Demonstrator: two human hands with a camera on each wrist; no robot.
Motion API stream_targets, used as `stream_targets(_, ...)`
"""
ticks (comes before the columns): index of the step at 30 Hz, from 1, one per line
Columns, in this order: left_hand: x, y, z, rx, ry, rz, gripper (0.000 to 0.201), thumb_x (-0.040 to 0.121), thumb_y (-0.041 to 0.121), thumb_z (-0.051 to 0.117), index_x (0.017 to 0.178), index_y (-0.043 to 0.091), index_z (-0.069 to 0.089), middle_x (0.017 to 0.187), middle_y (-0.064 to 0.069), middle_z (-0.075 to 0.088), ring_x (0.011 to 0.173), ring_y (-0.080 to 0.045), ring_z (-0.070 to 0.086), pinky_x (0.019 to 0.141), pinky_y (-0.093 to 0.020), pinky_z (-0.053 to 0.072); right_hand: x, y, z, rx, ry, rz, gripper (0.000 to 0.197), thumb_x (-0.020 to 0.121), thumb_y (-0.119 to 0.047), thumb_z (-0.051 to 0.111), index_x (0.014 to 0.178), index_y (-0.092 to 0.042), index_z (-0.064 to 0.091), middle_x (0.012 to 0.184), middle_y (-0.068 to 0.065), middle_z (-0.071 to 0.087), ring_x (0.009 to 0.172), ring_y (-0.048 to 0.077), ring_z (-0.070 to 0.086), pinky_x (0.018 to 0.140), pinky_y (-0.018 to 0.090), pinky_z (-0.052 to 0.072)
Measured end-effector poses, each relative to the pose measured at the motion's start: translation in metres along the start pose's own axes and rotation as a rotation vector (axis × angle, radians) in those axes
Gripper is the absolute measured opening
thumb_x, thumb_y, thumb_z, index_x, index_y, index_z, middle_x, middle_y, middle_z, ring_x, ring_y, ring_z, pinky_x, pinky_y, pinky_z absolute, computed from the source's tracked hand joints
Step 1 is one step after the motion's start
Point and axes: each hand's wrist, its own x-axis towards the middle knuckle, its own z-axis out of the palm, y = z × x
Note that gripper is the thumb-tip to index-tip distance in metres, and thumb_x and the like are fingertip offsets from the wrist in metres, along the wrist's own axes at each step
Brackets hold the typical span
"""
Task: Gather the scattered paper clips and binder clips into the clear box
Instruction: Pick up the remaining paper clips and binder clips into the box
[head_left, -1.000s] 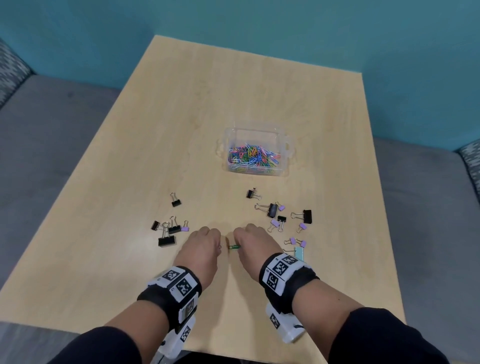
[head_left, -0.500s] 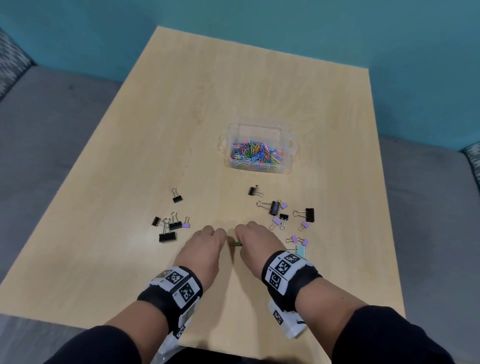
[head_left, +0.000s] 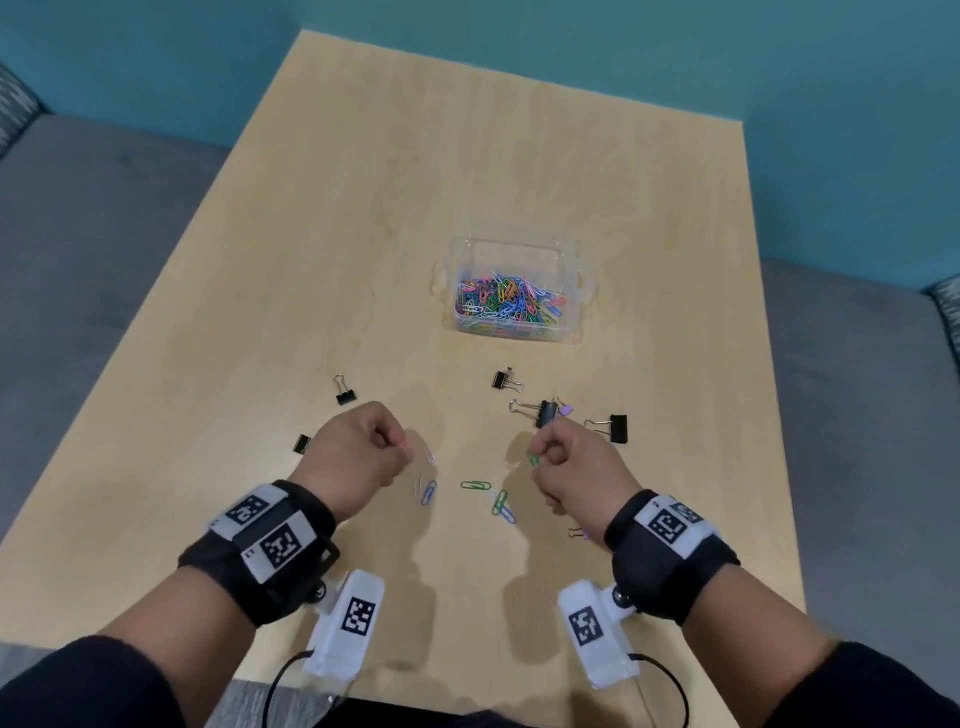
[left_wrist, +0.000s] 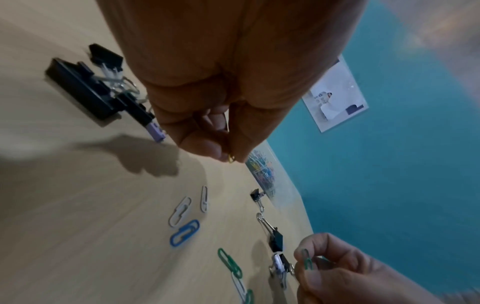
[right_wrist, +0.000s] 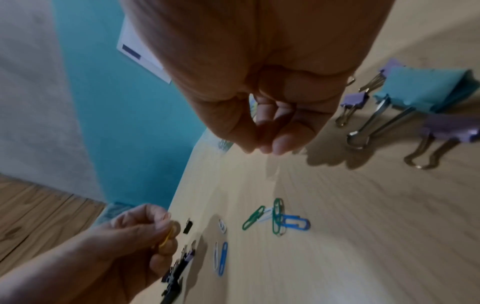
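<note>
The clear box (head_left: 511, 242) stands mid-table, holding a heap of coloured paper clips (head_left: 506, 301). My left hand (head_left: 402, 448) hovers above the table and pinches a yellow paper clip (left_wrist: 230, 159) between thumb and forefinger. Apart from it to the right, my right hand (head_left: 537, 456) pinches a green paper clip (head_left: 534, 459) the same way. On the table between the hands lie loose clips: a blue paper clip (head_left: 428, 492), a white one (left_wrist: 179, 210) and a green paper clip (head_left: 475, 486).
Black binder clips lie scattered: one (head_left: 344, 392) at left, one (head_left: 506, 382) below the box, others (head_left: 615, 428) by my right hand. Purple and teal binder clips (right_wrist: 426, 90) sit to the right of that hand. Grey seating flanks the table.
Both hands were down on the table, close together. They have lifted and moved apart, each pinching a clip, and several loose paper clips now show between them.
</note>
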Motion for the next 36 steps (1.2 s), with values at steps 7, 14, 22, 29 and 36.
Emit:
stream_targets(7, 0.018, 0.028, 0.021, 0.209, -0.048, 0.074, 0.014, 0.075, 0.006, 0.067, 0.069, 0.014, 0.057, 0.055, 0.001, 0.056, 0.047, -0.014, 0.051, 0.054, -0.027, 0.042, 0.018, -0.021, 0.008, -0.320, -0.014, -0.102, 0.022, 0.079, -0.004, 0.049, 0.081, -0.024, 0.058, 0.067, -0.005, 0.054, 0.058, 0.018, 0.051, 0.057, 0.031, 0.045)
stream_targets(14, -0.010, -0.001, 0.022, 0.440, -0.063, 0.084, 0.015, 0.078, 0.012, 0.062, 0.068, 0.021, 0.056, 0.060, 0.007, 0.056, 0.056, -0.007, 0.051, 0.049, -0.018, 0.039, -0.009, 0.002, 0.020, -0.877, -0.315, -0.193, 0.032, 0.086, -0.002, 0.040, 0.110, -0.024, 0.044, 0.090, 0.004, 0.056, 0.076, 0.026, 0.054, 0.066, 0.037, 0.048)
stream_targets(22, -0.029, -0.034, 0.027, 0.458, -0.047, 0.105, 0.018, 0.081, 0.015, 0.062, 0.070, 0.020, 0.049, 0.063, 0.002, 0.058, 0.060, -0.016, 0.053, 0.052, -0.023, 0.040, -0.008, 0.001, 0.029, -0.935, -0.257, -0.253, 0.018, 0.088, -0.004, 0.044, 0.089, -0.020, 0.037, 0.090, 0.000, 0.043, 0.073, 0.024, 0.047, 0.058, 0.032, 0.037)
stream_targets(29, -0.028, -0.035, 0.030, 0.515, -0.049, 0.112, 0.015, 0.081, 0.014, 0.057, 0.071, 0.019, 0.047, 0.067, 0.004, 0.057, 0.063, -0.016, 0.052, 0.058, -0.031, 0.043, -0.008, -0.006, 0.047, -0.926, -0.172, -0.207, 0.019, 0.078, -0.003, 0.045, 0.084, -0.019, 0.036, 0.097, 0.004, 0.041, 0.082, 0.023, 0.039, 0.065, 0.031, 0.034)
stream_targets(36, -0.028, -0.036, 0.031, 0.529, -0.048, 0.106, 0.016, 0.081, 0.016, 0.056, 0.070, 0.023, 0.046, 0.069, 0.005, 0.056, 0.064, -0.014, 0.052, 0.057, -0.029, 0.042, -0.008, -0.010, 0.062, -0.931, -0.155, -0.247, 0.024, 0.074, 0.003, 0.042, 0.081, -0.019, 0.034, 0.087, 0.002, 0.037, 0.080, 0.024, 0.036, 0.064, 0.032, 0.030)
